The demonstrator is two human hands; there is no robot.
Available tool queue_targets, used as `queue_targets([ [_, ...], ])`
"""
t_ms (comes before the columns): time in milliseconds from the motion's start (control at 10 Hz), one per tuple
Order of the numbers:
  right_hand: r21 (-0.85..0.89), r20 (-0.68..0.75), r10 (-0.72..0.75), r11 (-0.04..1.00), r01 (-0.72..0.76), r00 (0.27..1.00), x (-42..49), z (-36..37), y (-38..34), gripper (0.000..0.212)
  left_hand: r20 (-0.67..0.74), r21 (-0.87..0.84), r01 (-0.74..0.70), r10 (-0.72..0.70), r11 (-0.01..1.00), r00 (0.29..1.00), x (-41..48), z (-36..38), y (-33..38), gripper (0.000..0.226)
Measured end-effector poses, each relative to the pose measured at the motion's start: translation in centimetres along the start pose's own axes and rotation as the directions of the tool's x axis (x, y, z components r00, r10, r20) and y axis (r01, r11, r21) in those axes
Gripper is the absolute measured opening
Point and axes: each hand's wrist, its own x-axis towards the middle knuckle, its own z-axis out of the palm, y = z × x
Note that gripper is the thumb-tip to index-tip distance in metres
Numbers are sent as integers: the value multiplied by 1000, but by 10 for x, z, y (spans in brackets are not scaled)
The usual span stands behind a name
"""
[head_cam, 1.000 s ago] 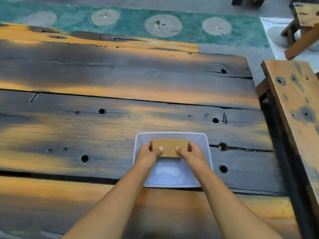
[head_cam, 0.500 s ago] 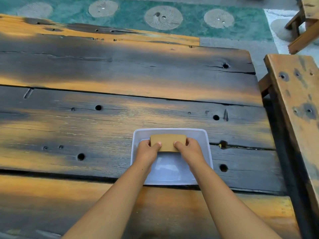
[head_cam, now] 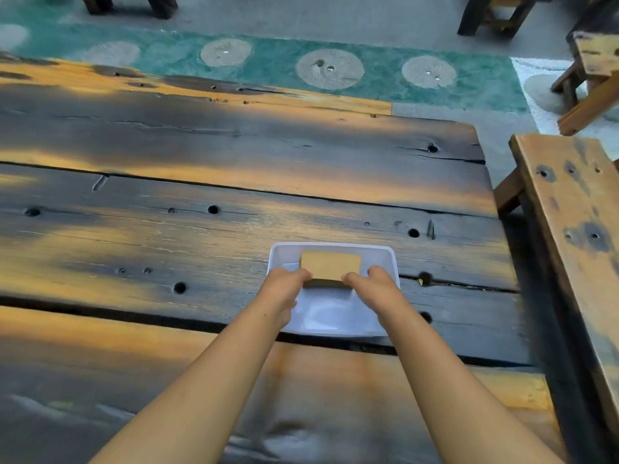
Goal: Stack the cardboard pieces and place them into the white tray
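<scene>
- A stack of brown cardboard pieces sits inside the white tray, in the far half of it, close to the far wall
- The stack looks squared up, its flat top facing up and its near edge in shadow; how many pieces it holds cannot be told
- The left hand grips the stack at its left near corner, thumb on top and fingers tucked round the side
- The right hand grips the stack at its right near corner in the same way, thumb tip lying on the top face
- Whether the stack rests on the tray floor or is held just above it cannot be told
- Both forearms reach in from the near edge of the view and cross over the near rim of the tray
- The near half of the tray floor is bare and shiny between the two wrists
- The tray stands on a dark, weathered wooden table made of wide planks with orange patches, knot holes and cracks
- A wooden bench runs along the right side of the table, just apart from it
- Beyond the table lies a green floor strip with pale round discs set into it
</scene>
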Motion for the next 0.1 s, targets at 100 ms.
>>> queue_targets([
  [100, -185, 33, -107, 976, 112, 994, -46, -12, -19, 31, 74, -40, -30, 33, 999, 997, -41, -12, 8, 20],
])
